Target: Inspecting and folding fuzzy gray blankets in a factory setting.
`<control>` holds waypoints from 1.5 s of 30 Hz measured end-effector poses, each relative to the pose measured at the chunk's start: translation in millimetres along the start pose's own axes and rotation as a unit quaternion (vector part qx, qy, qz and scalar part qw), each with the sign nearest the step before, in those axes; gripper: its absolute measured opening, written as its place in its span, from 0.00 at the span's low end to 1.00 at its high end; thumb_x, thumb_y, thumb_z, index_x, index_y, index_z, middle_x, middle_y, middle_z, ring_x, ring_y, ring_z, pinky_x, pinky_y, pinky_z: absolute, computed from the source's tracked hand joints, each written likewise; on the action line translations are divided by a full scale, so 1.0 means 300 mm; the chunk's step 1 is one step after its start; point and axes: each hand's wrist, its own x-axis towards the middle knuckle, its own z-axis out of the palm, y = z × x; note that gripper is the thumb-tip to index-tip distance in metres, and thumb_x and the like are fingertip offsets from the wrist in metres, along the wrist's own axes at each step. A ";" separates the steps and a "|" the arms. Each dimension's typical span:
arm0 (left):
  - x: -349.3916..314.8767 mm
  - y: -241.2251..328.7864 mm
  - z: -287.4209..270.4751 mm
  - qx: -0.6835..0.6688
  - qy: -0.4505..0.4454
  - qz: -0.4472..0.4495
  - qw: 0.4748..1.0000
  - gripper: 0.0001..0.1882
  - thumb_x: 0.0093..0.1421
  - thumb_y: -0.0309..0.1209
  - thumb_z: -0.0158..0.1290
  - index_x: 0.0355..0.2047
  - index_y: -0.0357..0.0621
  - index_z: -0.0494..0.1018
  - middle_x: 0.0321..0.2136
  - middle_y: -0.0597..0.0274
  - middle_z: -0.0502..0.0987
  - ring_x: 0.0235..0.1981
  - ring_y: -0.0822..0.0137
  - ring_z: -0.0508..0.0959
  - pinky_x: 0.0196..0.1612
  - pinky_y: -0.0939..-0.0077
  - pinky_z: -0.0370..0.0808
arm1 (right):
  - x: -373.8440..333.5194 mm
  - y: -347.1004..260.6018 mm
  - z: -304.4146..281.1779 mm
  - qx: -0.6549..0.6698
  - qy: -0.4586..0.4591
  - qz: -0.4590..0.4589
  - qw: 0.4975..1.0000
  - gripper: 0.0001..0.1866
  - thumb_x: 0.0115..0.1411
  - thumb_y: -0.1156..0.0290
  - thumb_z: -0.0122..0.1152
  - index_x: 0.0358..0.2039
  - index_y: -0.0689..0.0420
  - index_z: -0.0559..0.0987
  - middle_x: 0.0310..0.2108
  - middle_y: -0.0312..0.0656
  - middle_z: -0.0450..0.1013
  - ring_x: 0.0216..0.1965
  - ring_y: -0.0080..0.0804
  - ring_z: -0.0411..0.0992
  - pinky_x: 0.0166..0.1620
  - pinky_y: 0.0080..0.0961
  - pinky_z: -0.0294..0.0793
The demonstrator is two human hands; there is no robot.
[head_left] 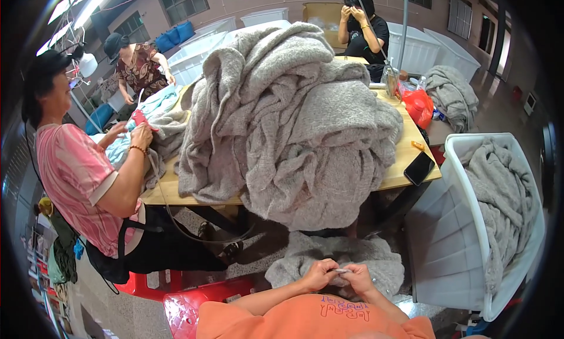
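My left hand (320, 275) and my right hand (358, 278) are close together in front of my body, low in the view. Fingertips of both pinch a thin, pale fold, apparently the edge of a grey knit garment (296, 255). That garment lies across my lap area and hangs below the table edge. Just beyond it, a large heap of grey knit garments (282, 122) covers most of the wooden table (405, 174) and droops over its near side. Exactly how the fingers grip the fold is too small to make out.
A white bin (437, 251) of grey knitwear stands at my right. A phone (419, 168) lies on the table's right corner, near a red bag (418, 107). At left a person in pink (82, 180) holds a red tool (139, 117); red stools (194, 298) stand below.
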 end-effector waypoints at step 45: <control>0.017 0.009 -0.095 -0.235 0.030 -0.188 0.953 0.04 0.56 0.24 0.46 0.25 0.37 0.69 0.22 0.71 0.71 0.21 0.83 0.66 0.25 0.88 0.63 | -0.265 0.111 -0.204 -0.544 0.251 -0.121 0.791 0.30 0.39 0.69 0.64 0.45 0.60 0.67 0.45 0.46 0.65 0.46 0.43 0.63 0.48 0.37 0.60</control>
